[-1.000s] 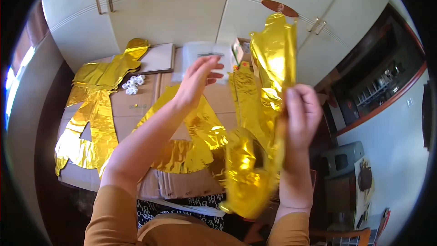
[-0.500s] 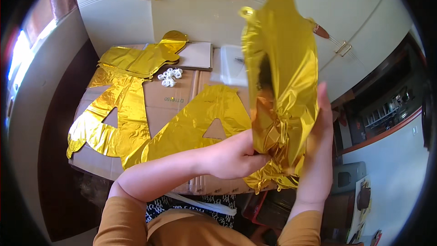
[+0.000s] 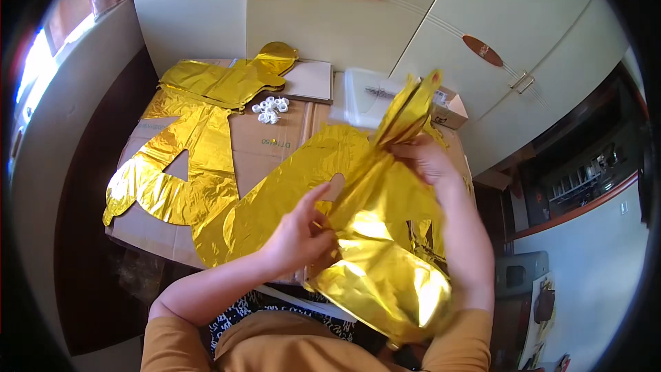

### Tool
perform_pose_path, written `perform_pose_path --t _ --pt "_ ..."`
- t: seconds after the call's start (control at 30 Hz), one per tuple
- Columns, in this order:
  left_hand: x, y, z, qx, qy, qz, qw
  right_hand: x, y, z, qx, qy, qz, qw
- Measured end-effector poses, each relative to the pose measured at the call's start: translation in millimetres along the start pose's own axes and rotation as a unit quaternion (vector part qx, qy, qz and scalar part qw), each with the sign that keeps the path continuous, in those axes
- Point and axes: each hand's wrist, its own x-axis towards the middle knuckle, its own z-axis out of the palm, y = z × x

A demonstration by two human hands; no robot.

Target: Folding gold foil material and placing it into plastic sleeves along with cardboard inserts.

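Crumpled gold foil, a flat uninflated balloon (image 3: 385, 255), hangs between my hands over the near right of the cardboard. My right hand (image 3: 425, 157) is closed round its gathered upper part, with a tip of foil sticking up beyond the fingers. At the foil's left edge is my left hand (image 3: 301, 234), index finger stretched out and the other fingers bent against the foil. Beneath lies another flat gold balloon (image 3: 275, 196), partly covered. Left of it a gold balloon with a triangular hole (image 3: 206, 158) lies flat. More folded gold foil (image 3: 206, 83) is stacked at the back left.
Small white ribbon rolls (image 3: 270, 108) sit on the cardboard (image 3: 258, 134). Behind them are a flat pale board (image 3: 311, 81), a clear plastic bag (image 3: 352, 100) and a small open box (image 3: 452, 111). Pale cabinets (image 3: 330, 27) stand along the back.
The held foil has swung from upright down toward me, its wide part now low. My right hand has moved up and grips it; my left hand has shifted left to its edge.
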Motion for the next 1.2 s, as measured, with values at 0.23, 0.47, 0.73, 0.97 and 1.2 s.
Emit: perform_pose_path --t 0.23,0.47,0.73,0.97,1.2 --pt "12 -55 -7 0.548 0.115 0.181 0.809 59 60 11 -0.528 0.120 -0.026 0.840" --pt "28 -78 3 0.545 -0.010 0.268 0.794 89 104 -3 -0.598 0.237 -0.174 0.745" --pt "44 -55 -18 0.463 -0.027 0.276 0.842 63 116 22 -0.673 0.170 -0.289 0.659" --pt "217 -47 -205 0.413 0.160 0.278 0.852 71 103 26 -0.616 0.173 -0.294 0.710" --pt "295 -70 -260 0.572 0.053 0.179 0.799 184 43 82 -0.515 0.089 -0.340 0.782"
